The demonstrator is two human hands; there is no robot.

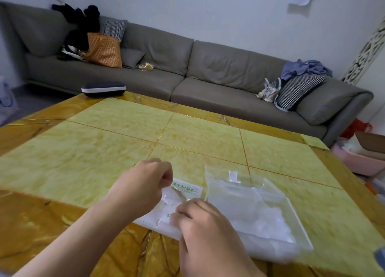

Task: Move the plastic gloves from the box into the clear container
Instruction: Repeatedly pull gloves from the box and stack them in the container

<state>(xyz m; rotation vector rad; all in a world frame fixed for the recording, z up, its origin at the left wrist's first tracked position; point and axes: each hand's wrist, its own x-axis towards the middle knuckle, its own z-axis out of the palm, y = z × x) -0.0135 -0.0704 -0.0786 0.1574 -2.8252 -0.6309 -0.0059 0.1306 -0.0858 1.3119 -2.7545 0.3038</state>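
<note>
A flat white glove box (187, 188) with green print lies near the table's front edge. Thin clear plastic gloves (171, 197) stick up out of its opening. My left hand (143, 185) is over the box's left part, fingers curled, pinching the gloves. My right hand (200, 220) is at the box's near right side, its fingertips curled on the same plastic. To the right lies the clear container (270, 195), lid open toward the far side, with crumpled clear gloves (268, 220) inside it.
The yellow marble-pattern table (187, 135) reaches far ahead. A dark zip case (103, 88) sits at its far left corner. A grey sofa (187, 72) with bags, cushions and clothes runs behind. Pink bins (360, 160) stand on the floor at right.
</note>
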